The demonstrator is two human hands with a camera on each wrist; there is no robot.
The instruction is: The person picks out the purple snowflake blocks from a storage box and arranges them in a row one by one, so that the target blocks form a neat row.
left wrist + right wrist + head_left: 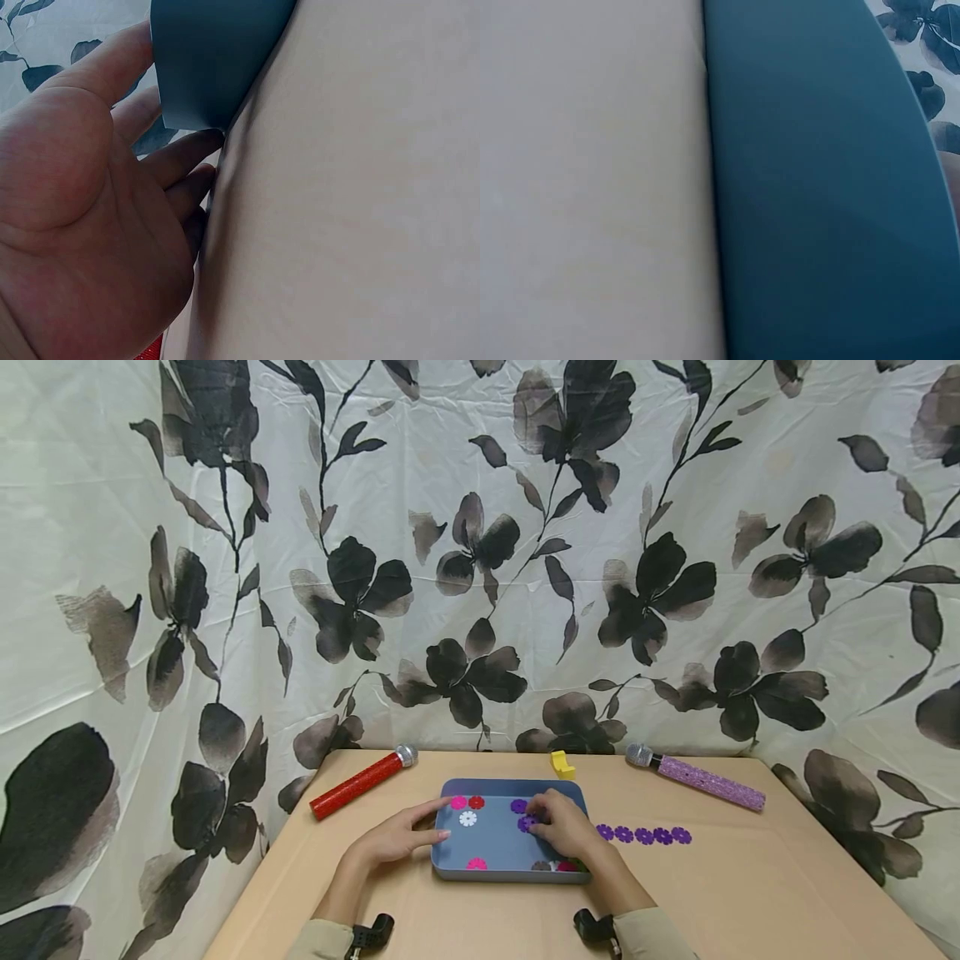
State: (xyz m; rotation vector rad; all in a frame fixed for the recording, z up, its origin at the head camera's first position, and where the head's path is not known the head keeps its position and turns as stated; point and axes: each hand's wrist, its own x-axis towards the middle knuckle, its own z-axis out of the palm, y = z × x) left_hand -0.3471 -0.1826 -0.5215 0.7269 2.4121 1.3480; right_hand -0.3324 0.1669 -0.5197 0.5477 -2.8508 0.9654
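Observation:
A shallow blue-grey tray (495,877) lies on the table with small flower-shaped pieces in it. My left hand (397,837) rests at the tray's left side, thumb and fingers spread against its wall; in the left wrist view the fingertips meet the tray's corner (210,67). Over the tray's right half, my right hand (564,825) reaches down with bent fingers. Its fingertips are right at a purple flower (525,824), and I cannot tell whether they pinch it. Another purple flower (518,806) lies just behind. The right wrist view shows mainly the tray's outer wall (825,187).
Several purple flowers (643,836) form a row on the table right of the tray. Pink (458,802), red (476,802) and white (468,818) flowers lie inside it. Behind are a red microphone (360,785), a yellow piece (562,766) and a purple glittery microphone (708,782).

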